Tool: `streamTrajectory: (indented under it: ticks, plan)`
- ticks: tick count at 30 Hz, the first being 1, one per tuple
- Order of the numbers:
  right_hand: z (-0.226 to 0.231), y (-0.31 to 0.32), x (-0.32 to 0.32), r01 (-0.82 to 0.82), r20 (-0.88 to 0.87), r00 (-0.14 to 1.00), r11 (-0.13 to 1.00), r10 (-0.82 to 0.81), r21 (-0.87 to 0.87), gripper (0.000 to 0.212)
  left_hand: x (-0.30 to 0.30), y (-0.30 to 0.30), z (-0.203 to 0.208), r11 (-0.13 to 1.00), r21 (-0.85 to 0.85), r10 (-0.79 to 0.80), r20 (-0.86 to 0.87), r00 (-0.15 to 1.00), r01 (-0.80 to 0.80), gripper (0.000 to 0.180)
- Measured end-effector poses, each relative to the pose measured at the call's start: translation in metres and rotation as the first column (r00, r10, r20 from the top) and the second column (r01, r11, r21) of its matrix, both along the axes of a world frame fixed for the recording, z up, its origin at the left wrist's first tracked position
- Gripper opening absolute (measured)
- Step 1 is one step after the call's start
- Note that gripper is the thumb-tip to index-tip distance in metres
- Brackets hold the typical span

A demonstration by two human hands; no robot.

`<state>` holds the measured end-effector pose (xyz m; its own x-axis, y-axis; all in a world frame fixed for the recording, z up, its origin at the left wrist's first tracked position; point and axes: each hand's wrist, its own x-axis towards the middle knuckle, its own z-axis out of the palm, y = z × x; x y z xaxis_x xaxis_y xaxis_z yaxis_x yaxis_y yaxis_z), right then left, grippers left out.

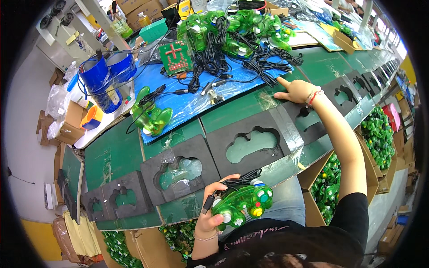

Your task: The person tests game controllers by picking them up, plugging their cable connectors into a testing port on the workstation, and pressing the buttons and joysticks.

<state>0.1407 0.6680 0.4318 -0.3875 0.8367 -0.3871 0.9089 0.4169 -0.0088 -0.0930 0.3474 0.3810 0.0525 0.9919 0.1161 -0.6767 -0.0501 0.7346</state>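
My left hand point(209, 213) is closed around a translucent green game controller point(245, 203) with a black cable bundled along its top. The controller faces up, showing white, yellow, red and teal buttons, and hangs near the bench's front edge. My right hand point(297, 91) reaches across the green bench, index finger and thumb apart, with nothing visible between them. Its index fingertip is close to the black cables point(268, 67) at the blue mat's right edge; I cannot tell whether it touches. A heap of green controllers point(237, 33) lies beyond, and one controller point(152, 117) sits at the mat's left end.
Black foam cradles point(214, 149) with controller-shaped cutouts run along the green bench point(116, 154). A green circuit board point(175, 57) stands on the blue mat point(196, 117). Blue cylinders point(100, 82) and a tape roll point(92, 117) are at left. Boxes of controllers point(328, 190) stand below.
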Motion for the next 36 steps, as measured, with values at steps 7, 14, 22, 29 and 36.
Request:
streamTrajectory:
  ticks: [7,14,22,29,36]
  plan:
    - [-0.007,0.006,-0.012,-0.009,0.193,0.981,0.997,-0.006,0.079,0.092,0.005,0.003,0.004,1.000,-0.003,-0.012,-0.040,0.999,0.012,0.066]
    - [0.005,0.001,-0.003,-0.108,0.017,0.994,0.994,0.107,0.026,0.072,0.006,0.002,0.007,0.999,0.002,-0.032,-0.050,0.998,0.033,0.065]
    - [0.001,-0.002,0.021,0.048,-0.295,0.954,0.949,0.049,0.313,0.044,0.010,0.003,0.005,0.999,0.008,-0.046,-0.027,0.999,0.046,0.064]
    - [-0.029,0.024,0.023,-0.046,-0.271,0.954,0.957,0.127,0.285,0.077,0.014,0.007,0.006,0.996,0.031,-0.080,-0.060,0.995,0.082,0.062]
    - [-0.036,0.024,0.030,0.002,-0.597,0.796,0.986,0.101,0.169,0.024,0.013,0.011,0.007,0.996,0.052,-0.070,-0.046,0.996,0.072,0.062]
